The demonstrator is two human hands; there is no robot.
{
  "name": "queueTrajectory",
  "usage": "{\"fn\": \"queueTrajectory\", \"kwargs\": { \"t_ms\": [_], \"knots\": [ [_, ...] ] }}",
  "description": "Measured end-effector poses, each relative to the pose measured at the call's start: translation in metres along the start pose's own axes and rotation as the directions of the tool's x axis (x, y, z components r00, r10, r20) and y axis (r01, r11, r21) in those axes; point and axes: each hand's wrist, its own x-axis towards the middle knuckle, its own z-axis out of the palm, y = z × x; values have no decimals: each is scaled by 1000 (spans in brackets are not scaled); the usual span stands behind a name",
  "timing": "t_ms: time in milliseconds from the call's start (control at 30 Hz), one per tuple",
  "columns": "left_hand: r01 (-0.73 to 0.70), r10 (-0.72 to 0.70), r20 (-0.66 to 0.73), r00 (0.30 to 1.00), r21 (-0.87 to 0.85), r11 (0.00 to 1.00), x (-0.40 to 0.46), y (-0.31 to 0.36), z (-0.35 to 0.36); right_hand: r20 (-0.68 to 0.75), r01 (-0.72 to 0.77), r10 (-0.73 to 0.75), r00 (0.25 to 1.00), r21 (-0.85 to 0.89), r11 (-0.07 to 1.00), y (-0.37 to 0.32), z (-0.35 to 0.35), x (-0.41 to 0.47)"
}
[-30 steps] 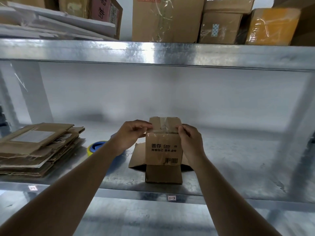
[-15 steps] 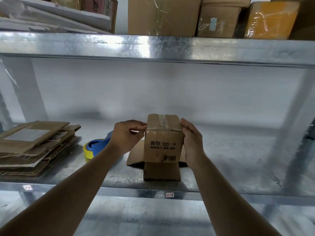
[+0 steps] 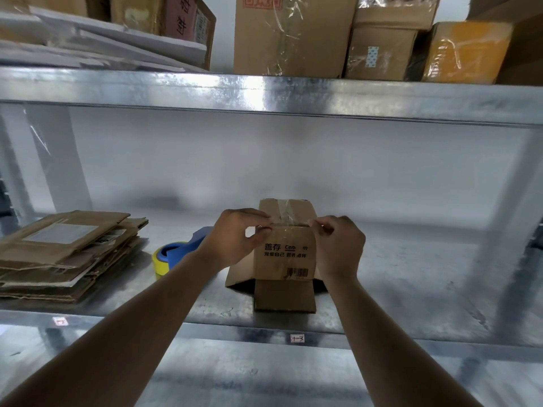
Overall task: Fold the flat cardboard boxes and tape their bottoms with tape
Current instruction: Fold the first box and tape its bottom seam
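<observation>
Now we are at the taping step: the box [image 3: 284, 254] stands upside down on the shelf [image 3: 396, 277], its bottom flaps folded shut on top and a strip of clear tape [image 3: 286, 214] running across them and down the printed face towards us. Our left hand [image 3: 235, 239] pinches at the box's upper left edge with curled fingers, and our right hand [image 3: 338, 248] does the same at the upper right edge, so the box sits between the two, touched by both. We judge that we are pressing the tape's end onto the cardboard. Next, it seems, we should smooth it flat so that it holds. The lower flaps splay open on the shelf. The tape roll [image 3: 176, 255] lies just left of our left wrist, and the flat boxes [image 3: 64, 254] are stacked further left.
</observation>
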Motion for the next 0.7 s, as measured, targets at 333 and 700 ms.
{"fn": "queueTrajectory", "kwargs": {
  "t_ms": [333,700],
  "knots": [
    [-37,30,73,997,100,994,0,-2,10,239,170,-133,962,-141,975,10,0,-10],
    [84,-99,169,981,92,992,12,4,5,117,5,-10,993,42,999,15,6,-12]
  ]
}}
